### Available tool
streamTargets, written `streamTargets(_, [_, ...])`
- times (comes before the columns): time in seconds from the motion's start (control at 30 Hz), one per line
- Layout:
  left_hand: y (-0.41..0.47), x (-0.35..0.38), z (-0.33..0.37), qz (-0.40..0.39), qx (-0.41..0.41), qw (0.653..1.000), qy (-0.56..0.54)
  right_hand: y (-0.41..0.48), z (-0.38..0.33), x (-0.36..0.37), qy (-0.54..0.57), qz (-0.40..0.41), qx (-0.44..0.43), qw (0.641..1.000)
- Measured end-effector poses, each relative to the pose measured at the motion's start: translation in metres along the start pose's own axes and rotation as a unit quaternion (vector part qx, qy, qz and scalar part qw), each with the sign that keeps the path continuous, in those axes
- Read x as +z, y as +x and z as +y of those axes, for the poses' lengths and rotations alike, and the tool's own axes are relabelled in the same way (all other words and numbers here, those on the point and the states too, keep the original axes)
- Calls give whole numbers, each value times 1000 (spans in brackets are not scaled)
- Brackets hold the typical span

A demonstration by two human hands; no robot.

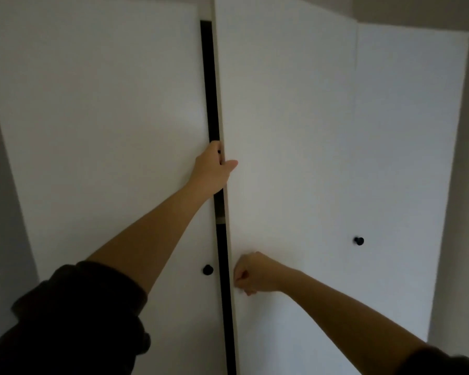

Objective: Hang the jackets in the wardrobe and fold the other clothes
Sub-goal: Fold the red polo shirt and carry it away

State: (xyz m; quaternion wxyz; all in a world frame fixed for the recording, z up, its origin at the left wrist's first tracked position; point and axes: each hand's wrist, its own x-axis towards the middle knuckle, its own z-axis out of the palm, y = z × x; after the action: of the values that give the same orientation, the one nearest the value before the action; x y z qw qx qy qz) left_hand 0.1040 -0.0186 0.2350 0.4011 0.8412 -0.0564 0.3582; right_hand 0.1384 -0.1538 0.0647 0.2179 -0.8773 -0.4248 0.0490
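Grey wall is seen at both frame edges, behind the white wardrobe (92,117) that fills the centre. Left of centre, the left hand (213,169) is hooked round the edge of the middle door (287,117), with fingers in the dark gap (211,90) and thumb laid on its face, presumably so the door can be swung. Lower down, the right hand (252,274) is curled tight against the same door. A knob may be gripped there, but none can be made out. The inside is hidden, so its contents cannot be told.
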Motion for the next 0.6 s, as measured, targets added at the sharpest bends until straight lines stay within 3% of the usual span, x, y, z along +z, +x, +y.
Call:
streamTargets(0.1, [3,0,-8,34,11,998,44,15,8,2,16,1,12,1000])
streamTargets(0.23, [3,2,-24,114,111,951,265,30,7,2,-18,6,12,1000])
streamTargets(0.43, [14,4,-51,79,76,903,415,49,12,9,-225,23,-23,974])
streamTargets(0.6, [15,10,-72,63,81,848,521,62,14,9,-246,37,-34,968])
